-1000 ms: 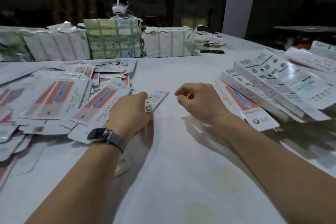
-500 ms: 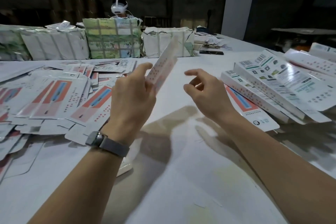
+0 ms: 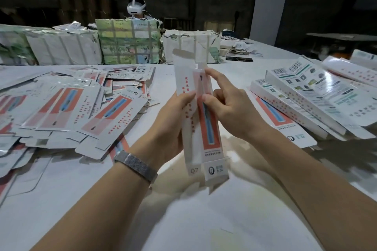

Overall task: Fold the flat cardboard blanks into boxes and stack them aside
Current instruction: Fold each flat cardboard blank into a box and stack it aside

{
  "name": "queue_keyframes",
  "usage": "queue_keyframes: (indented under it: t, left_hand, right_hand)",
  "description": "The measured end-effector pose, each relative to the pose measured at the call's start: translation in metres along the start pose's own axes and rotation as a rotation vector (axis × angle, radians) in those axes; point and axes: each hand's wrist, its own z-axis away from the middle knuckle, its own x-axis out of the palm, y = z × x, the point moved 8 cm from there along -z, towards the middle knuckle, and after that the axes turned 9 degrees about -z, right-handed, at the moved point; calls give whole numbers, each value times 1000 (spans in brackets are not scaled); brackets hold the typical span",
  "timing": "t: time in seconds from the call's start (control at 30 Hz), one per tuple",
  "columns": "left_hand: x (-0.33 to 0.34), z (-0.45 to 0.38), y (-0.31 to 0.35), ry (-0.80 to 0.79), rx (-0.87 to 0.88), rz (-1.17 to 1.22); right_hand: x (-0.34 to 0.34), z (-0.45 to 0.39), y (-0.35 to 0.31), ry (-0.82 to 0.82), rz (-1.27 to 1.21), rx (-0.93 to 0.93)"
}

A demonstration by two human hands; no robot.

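Both hands hold one cardboard blank (image 3: 201, 120) up above the white worktop (image 3: 204, 220), roughly at the middle of the view. The blank stands nearly upright, long and narrow, partly opened so that a white side panel with red characters and a front panel with an orange and blue print meet at a crease. Its top flap (image 3: 183, 57) sticks up free, and its bottom flaps, one marked "QF", hang loose at the lower end.

The left hand (image 3: 173, 126) grips the blank from the left, fingers curled behind it and the thumb pressed on the white panel. A metal mesh wristband (image 3: 135, 166) sits on that wrist. The right hand (image 3: 228, 108) pinches the blank from the right, its thumb on the orange front panel near the crease and its index finger stretched up along the upper part; the other fingers are curled.

To the left of the held blank, a wide loose pile of flat blanks (image 3: 67, 108) lies spread over the worktop, overlapping at many angles, printed sides up. To the right of the held blank, a stack of folded boxes (image 3: 310, 98) lies on its side, slanting away, with barcodes and small printed icons showing.

Behind the held blank, at the far edge of the worktop, stands a row of wrapped bundles (image 3: 128, 40) bound with straps. Beyond those bundles sits a person wearing a white headset (image 3: 136, 7), mostly hidden by them. The room behind is dark, with a pale upright panel (image 3: 269, 6) to the right of the bundles.
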Motion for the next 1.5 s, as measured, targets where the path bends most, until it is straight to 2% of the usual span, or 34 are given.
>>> queue_keyframes:
  t: [0.1, 0.2, 0.37, 0.53, 0.63, 0.77, 0.87, 0.97, 1.17, 1.27, 1.5]
  left_hand:
    - [4, 1, -4, -61, -55, 54]
    - [4, -2, -8, -106, -66, 7]
    - [4, -5, -9, -151, -21, -20]
    - [8, -11, -13, -126, 21, -58]
    - [8, -10, -11, -122, 53, -113]
    - [16, -7, -6, -197, 106, -65]
    - [17, -9, -4, -166, 141, -35]
    - [7, -11, -5, -31, 182, -43]
    - [8, -11, 5, 11, 372, -131]
    - [9, -13, 4, 9, 375, -176]
    - [10, -11, 14, -14, 378, -116]
  right_hand:
    - [-6, 1, -1, 29, 19, -1]
    - [-13, 1, -1, 84, 40, -8]
    - [-21, -1, -1, 149, -138, 11]
    - [-26, -3, -3, 190, -186, 15]
    - [-20, -1, -7, 167, -249, 26]
    - [-6, 3, -9, 89, -444, 75]
    - [-5, 5, -12, 116, -583, 57]
    - [-5, 6, -14, 138, -780, 47]
    - [4, 6, -14, 143, -790, 85]
    - [6, 7, -12, 158, -767, 96]
    - [2, 7, -15, 138, -723, 75]
